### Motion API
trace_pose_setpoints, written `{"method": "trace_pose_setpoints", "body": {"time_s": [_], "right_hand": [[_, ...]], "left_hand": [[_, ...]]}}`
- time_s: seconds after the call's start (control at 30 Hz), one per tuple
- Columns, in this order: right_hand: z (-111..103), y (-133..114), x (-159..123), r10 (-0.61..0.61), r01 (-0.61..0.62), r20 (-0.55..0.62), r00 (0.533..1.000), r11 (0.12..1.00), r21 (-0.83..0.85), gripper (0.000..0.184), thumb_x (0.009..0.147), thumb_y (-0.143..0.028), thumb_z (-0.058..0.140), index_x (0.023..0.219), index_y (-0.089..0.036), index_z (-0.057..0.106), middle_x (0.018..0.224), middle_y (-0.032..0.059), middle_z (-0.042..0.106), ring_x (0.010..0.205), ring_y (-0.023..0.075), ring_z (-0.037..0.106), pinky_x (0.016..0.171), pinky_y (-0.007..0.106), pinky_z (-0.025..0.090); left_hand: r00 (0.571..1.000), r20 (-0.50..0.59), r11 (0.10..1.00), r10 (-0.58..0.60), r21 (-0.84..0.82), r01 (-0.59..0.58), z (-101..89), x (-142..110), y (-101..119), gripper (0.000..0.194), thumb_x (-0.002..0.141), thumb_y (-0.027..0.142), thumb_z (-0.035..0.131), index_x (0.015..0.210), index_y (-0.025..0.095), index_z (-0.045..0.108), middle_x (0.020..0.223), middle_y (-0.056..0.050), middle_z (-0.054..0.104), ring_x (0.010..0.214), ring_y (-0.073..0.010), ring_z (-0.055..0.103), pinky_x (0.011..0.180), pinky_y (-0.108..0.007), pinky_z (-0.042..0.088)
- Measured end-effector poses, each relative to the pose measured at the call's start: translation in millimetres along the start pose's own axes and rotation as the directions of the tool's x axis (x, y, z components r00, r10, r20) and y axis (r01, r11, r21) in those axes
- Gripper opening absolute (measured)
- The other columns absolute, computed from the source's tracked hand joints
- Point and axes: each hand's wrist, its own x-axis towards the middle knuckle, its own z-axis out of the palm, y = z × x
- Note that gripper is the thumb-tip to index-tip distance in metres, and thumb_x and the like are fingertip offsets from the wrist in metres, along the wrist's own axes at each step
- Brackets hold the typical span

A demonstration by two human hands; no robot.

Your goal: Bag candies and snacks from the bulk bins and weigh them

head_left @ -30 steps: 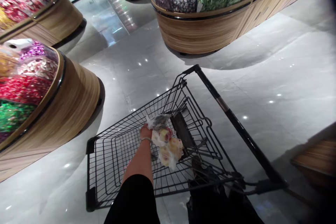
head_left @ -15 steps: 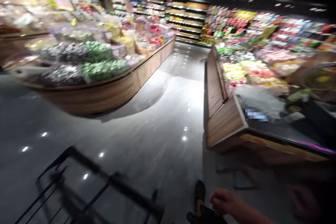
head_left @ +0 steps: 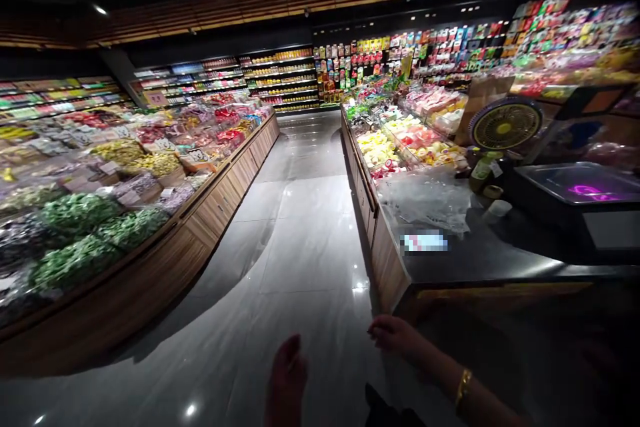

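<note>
My left hand (head_left: 289, 367) is raised at the bottom middle, over the grey tiled floor. It is dark and a little blurred; its fingers look curled in, and I see nothing in them. To its right, my right hand (head_left: 391, 333) reaches in from the lower right with a gold bracelet (head_left: 463, 387) at the wrist. Its fingers are bent together around no visible object. This hand appears close to the lower front corner of a wooden counter (head_left: 393, 267); I cannot tell whether they touch. A dark shoe tip (head_left: 377, 403) shows below.
A curved wooden display (head_left: 165, 300) of wrapped goods, including green packets (head_left: 80, 213), lines the left. On the right counter are clear plastic bags (head_left: 425, 197), a fan (head_left: 505, 123), a bottle (head_left: 481, 170) and a scale-like device (head_left: 580, 183). An aisle (head_left: 295, 213) runs between them toward stocked shelves (head_left: 277, 80).
The view has turned left and tilted up. The black cart at lower left has gone out of view. My left hand has come into sight, and the right hand appears higher.
</note>
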Motion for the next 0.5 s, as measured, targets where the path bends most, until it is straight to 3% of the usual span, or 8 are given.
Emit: {"method": "trace_pose_setpoints", "body": {"time_s": [0.1, 0.17, 0.27, 0.37, 0.43, 0.5], "right_hand": [[-42, -9, 44, -0.036, 0.022, -0.153, 0.988, 0.996, -0.088, 0.048, 0.068, -0.061, 0.064, 0.086, -0.016, 0.067, 0.07, 0.0037, 0.063, 0.064, 0.0168, 0.06, 0.063, 0.032, 0.05], [-72, -16, 77, -0.067, 0.029, -0.275, 0.959, 0.99, -0.14, 0.046, 0.069, -0.056, 0.063, 0.092, -0.016, 0.068, 0.076, 0.0058, 0.065, 0.066, 0.0181, 0.062, 0.064, 0.034, 0.053], [-119, -32, 135, -0.128, 0.027, -0.459, 0.879, 0.975, -0.219, 0.045, 0.073, -0.045, 0.064, 0.107, -0.016, 0.066, 0.109, 0.0122, 0.066, 0.075, 0.0188, 0.065, 0.072, 0.037, 0.056], [-161, -55, 195, -0.213, -0.016, -0.62, 0.755, 0.94, -0.342, 0.047, 0.079, -0.035, 0.063, 0.122, -0.017, 0.062, 0.143, 0.0168, 0.045, 0.084, 0.0181, 0.067, 0.087, 0.039, 0.054], [-183, -72, 230, -0.288, -0.065, -0.683, 0.672, 0.895, -0.441, 0.045, 0.085, -0.031, 0.059, 0.126, -0.012, 0.06, 0.151, 0.0205, 0.035, 0.095, 0.0213, 0.067, 0.096, 0.039, 0.049], [-199, -90, 259, -0.389, -0.114, -0.699, 0.599, 0.823, -0.556, 0.041, 0.093, -0.031, 0.051, 0.122, -0.004, 0.062, 0.147, 0.0245, 0.038, 0.112, 0.028, 0.062, 0.099, 0.04, 0.045]], "left_hand": [[0.956, 0.292, 0.996, 0.009, -0.087, 0.017, 67.1, 0, 17, 0.048, 0.068, 0.055, 0.072, 0.104, 0.023, 0.068, 0.114, -0.014, 0.071, 0.115, -0.0315, 0.063, 0.101, -0.042, 0.049], [0.912, 0.411, 0.998, 0.006, -0.059, 0.02, 93.9, 13, 28, 0.047, 0.067, 0.058, 0.074, 0.099, 0.023, 0.071, 0.114, -0.015, 0.071, 0.114, -0.0317, 0.063, 0.102, -0.042, 0.048], [0.859, 0.506, 0.997, -0.077, 0.015, 0.081, 110.8, 55, 41, 0.05, 0.062, 0.065, 0.074, 0.092, 0.025, 0.073, 0.106, -0.013, 0.074, 0.108, -0.033, 0.066, 0.1, -0.043, 0.049], [0.848, 0.503, 0.986, -0.167, 0.065, 0.155, 118.3, 113, 46, 0.054, 0.053, 0.071, 0.076, 0.084, 0.027, 0.073, 0.096, -0.01, 0.076, 0.101, -0.0337, 0.067, 0.098, -0.044, 0.051], [0.855, 0.486, 0.982, -0.18, 0.045, 0.181, 124.4, 155, 48, 0.054, 0.049, 0.072, 0.077, 0.079, 0.027, 0.073, 0.091, -0.009, 0.075, 0.097, -0.0333, 0.068, 0.095, -0.044, 0.052], [0.858, 0.481, 0.978, -0.179, -0.005, 0.206, 130.8, 200, 55, 0.055, 0.047, 0.072, 0.079, 0.078, 0.026, 0.073, 0.089, -0.009, 0.075, 0.093, -0.0323, 0.069, 0.092, -0.044, 0.053]]}}
